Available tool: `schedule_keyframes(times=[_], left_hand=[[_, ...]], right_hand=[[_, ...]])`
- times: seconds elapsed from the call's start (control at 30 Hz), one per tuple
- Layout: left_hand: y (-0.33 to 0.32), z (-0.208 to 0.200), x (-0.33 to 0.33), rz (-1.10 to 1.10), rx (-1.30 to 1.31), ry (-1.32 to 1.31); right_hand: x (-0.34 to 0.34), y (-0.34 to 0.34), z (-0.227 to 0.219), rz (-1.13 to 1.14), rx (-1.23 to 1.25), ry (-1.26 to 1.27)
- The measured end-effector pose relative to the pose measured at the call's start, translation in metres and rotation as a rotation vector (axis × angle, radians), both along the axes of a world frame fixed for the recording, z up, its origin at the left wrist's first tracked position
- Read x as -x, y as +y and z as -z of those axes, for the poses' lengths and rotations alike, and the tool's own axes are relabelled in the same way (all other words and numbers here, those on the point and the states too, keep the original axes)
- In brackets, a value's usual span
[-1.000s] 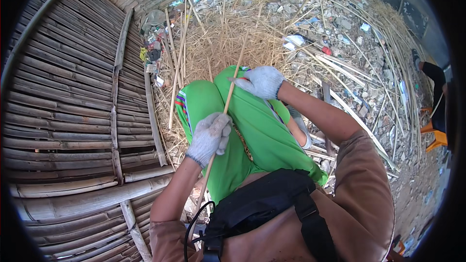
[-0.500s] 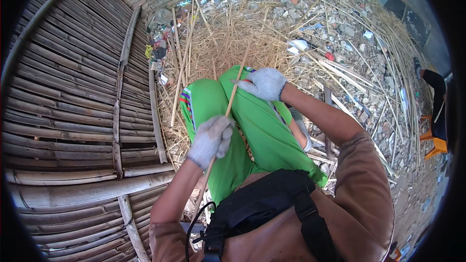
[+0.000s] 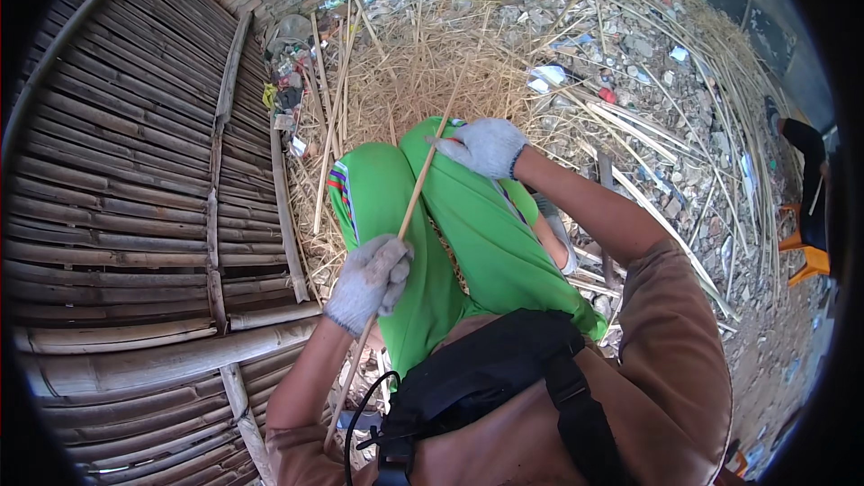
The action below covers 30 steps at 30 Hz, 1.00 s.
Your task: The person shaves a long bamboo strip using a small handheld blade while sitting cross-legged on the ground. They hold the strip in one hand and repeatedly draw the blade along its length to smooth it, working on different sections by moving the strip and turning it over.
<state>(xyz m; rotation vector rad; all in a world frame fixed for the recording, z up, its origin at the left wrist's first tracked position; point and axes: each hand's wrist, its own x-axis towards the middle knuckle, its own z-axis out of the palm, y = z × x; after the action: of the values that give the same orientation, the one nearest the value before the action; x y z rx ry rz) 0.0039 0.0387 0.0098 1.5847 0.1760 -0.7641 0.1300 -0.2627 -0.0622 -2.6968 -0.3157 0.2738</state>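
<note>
A long, thin bamboo strip [image 3: 414,202] runs aslant across my lap, from the straw beyond my knees to beside my left forearm. My gloved left hand [image 3: 369,277] is wrapped around its lower part, over my left thigh. Above my right knee, my gloved right hand [image 3: 490,148] pinches the strip farther up. A small reddish-orange bit shows at these right fingers; what it belongs to is hidden. Green trousers [image 3: 490,229] cover my bent legs beneath the strip.
A bamboo slat panel [image 3: 117,207] stands close on the left. Straw-like shavings [image 3: 432,67] and rubble [image 3: 630,40] cover the ground ahead. Split bamboo strips [image 3: 630,117] lie to the right. At the far right, a person [image 3: 810,180] is near an orange stool [image 3: 804,256].
My left hand has moved down and left, toward my body, and the strip's lower end reaches farther back. My right hand stays nearly in place on the strip.
</note>
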Motion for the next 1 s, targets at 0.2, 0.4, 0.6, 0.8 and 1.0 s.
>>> schedule_keyframes(times=[0.2,0.4,0.6,0.8,1.0], left_hand=[[0.032,0.0,0.03,0.027,-0.016,-0.011],[0.062,0.005,0.068,0.048,-0.045,-0.039],[0.087,0.008,0.111,0.023,-0.08,-0.035],[0.109,0.02,0.139,0.052,-0.069,-0.131],[0.101,-0.004,0.162,-0.054,-0.085,-0.065]], right_hand=[[0.001,0.003,0.006,-0.014,-0.037,-0.069],[0.004,0.002,0.006,0.012,-0.046,-0.105],[0.007,0.004,0.008,0.007,0.004,-0.109],[0.008,0.004,0.006,-0.007,0.069,-0.127],[0.01,0.007,-0.005,0.024,0.02,-0.14]])
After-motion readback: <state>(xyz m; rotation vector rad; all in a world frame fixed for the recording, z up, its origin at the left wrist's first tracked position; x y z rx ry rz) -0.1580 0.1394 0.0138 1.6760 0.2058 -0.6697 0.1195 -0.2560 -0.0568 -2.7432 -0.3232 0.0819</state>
